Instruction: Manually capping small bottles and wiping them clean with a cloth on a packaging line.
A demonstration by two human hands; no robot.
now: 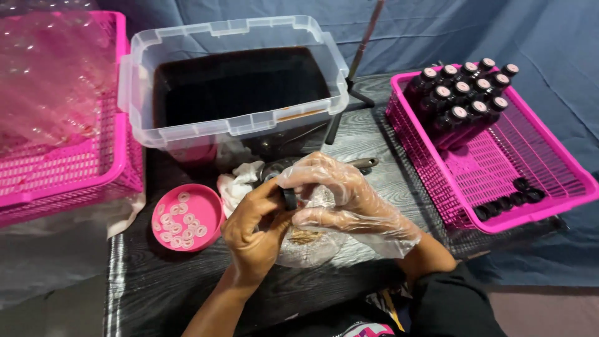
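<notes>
My left hand (253, 234) is bare and grips a small dark bottle (288, 198) at its neck, low in the middle of the view. My right hand (340, 200), in a loose clear plastic glove, closes over the same bottle from the right and covers most of it. Under both hands lies a crumpled clear plastic bag (306, 240). A small pink bowl (187, 217) holding several white round seals sits just left of my left hand.
A clear tub (234, 125) of dark liquid stands behind my hands. A pink basket (518, 187) on the right holds several filled dark bottles and loose black caps. Another pink basket (62, 162) on the left holds empty clear bottles. A white cloth (240, 181) lies by the tub.
</notes>
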